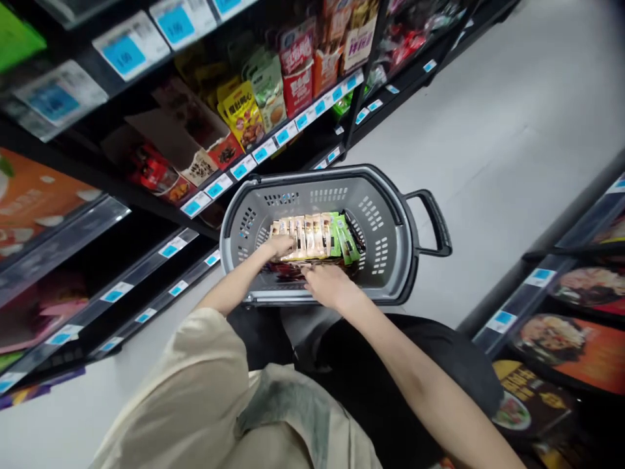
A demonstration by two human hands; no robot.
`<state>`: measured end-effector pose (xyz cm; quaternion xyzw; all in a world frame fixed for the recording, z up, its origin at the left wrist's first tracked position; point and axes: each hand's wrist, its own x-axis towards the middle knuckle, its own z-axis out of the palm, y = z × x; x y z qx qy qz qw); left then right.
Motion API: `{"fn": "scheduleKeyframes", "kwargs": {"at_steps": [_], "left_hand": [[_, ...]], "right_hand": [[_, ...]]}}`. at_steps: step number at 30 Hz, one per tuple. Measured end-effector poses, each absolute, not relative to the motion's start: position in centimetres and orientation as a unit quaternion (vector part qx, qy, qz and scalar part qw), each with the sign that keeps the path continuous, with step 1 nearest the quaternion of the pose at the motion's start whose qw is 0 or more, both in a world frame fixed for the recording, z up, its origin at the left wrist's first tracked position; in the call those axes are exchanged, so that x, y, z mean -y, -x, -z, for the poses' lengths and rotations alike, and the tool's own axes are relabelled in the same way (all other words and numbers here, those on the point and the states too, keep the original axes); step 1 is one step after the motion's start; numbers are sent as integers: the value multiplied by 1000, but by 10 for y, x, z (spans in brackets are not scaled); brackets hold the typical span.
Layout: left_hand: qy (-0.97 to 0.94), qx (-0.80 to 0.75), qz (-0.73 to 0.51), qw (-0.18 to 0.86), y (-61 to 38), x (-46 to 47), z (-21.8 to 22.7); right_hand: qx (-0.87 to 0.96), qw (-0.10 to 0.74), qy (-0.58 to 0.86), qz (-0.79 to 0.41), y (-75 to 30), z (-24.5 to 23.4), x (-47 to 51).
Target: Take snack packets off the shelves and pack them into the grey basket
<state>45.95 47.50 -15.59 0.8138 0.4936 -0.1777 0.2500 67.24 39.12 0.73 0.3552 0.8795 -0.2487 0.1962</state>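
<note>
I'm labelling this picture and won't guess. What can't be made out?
In the head view:
Beige packets: print too small.
Basket: floor under the packets hidden by them.
Left hand and right hand: whether either grips, too small to tell.
Green item: cut off by the left edge.
Price tag below it: figures blurred.

Fingers can drop in through the basket's open top, most freely at the right end, between the packets and the wall. The left hand and right hand block the near side, with legs behind. The shelf crowds the far left; open floor lies past the handle.
</note>
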Motion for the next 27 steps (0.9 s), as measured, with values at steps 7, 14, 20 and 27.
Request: {"fn": "scheduleKeyframes", "kwargs": {"at_steps": [7,14,20,27], "left_hand": [[-795,-431,235,356,-486,-443,190],[-765,-465,262,361,-483,-434,201],[-762,-482,216,374,-487,-443,194],[-760,-470,124,430,-498,-460,162]], "right_hand": [[-847,309,-364,234,-681,-7,-398],[-850,317,-354,228,-675,-5,-402],[-850,322,-354,222,-674,-2,-404],[-837,326,-357,257,-681,2,-414]]}}
